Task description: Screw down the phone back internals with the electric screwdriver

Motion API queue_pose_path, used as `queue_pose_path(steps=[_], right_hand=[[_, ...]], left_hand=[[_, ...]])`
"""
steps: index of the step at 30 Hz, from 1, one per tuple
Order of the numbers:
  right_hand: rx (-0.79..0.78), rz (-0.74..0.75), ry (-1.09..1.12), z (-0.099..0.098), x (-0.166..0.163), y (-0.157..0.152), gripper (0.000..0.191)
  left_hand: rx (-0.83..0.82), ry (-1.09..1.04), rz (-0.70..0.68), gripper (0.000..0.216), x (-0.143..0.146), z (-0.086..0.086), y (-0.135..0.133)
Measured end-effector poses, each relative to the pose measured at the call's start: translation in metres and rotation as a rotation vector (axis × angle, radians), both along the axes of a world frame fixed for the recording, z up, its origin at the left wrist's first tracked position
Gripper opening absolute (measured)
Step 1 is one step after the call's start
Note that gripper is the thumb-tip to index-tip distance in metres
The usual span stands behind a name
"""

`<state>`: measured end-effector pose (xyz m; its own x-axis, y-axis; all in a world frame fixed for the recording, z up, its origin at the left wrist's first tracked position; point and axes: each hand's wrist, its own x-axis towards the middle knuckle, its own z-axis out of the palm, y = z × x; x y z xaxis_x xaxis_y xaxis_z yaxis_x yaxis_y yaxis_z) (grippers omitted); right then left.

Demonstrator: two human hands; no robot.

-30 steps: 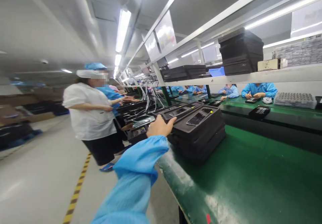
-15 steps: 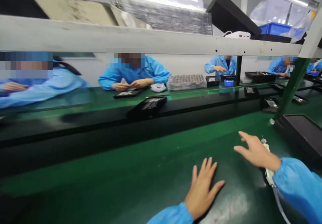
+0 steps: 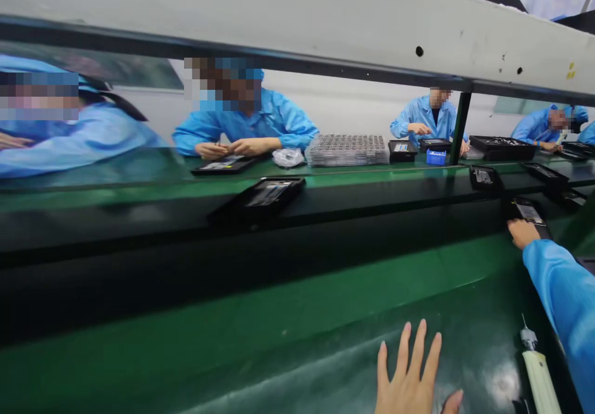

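Observation:
My left hand point(image 3: 409, 374) lies palm down at the bottom of the view, its fingers spread over the green bench mat point(image 3: 325, 346) and holding nothing. Far to the right, my right hand point(image 3: 524, 234) is stretched out with its fingers closed at the near edge of a black tray point(image 3: 542, 230). A flat device with a metallic face point(image 3: 528, 212) rests in that tray. Below my right sleeve, a cream electric screwdriver point(image 3: 540, 377) with a thin bit lies on the mat.
Beyond the bench runs a dark conveyor belt point(image 3: 353, 206) with another black tray point(image 3: 260, 198) and more trays at right. A white beam point(image 3: 297, 23) crosses overhead. Several co-workers in blue sit opposite, near stacked clear plastic trays point(image 3: 346, 150) and a blue bin point(image 3: 436, 157).
My right hand has moved from above the screwdriver out to the tray on the belt. My left hand sits lower in view, still spread. The view has shifted.

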<state>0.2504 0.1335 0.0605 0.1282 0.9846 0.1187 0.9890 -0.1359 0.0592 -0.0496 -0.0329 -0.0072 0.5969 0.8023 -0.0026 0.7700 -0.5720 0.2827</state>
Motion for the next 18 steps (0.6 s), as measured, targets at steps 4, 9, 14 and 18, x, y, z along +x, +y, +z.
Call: queue_pose_path(steps=[4, 9, 14, 18], right_hand=[[-0.073, 0.139, -0.015, 0.012, -0.022, -0.005, 0.035], [-0.138, 0.382, -0.037, 0.039, -0.073, -0.07, 0.022], [-0.155, 0.616, -0.031, 0.039, -0.138, -0.193, 0.022], [0.003, 0.767, -0.033, 0.005, -0.182, -0.293, 0.018]], left_hand=[[0.029, -0.032, 0.021, 0.061, 0.0, -0.004, 0.002], [-0.011, -0.411, 0.191, 0.064, -0.004, -0.008, 0.006], [-0.115, -0.889, 0.473, 0.076, -0.002, 0.004, 0.007], [-0.207, -0.554, 0.247, 0.081, -0.015, 0.039, -0.021]])
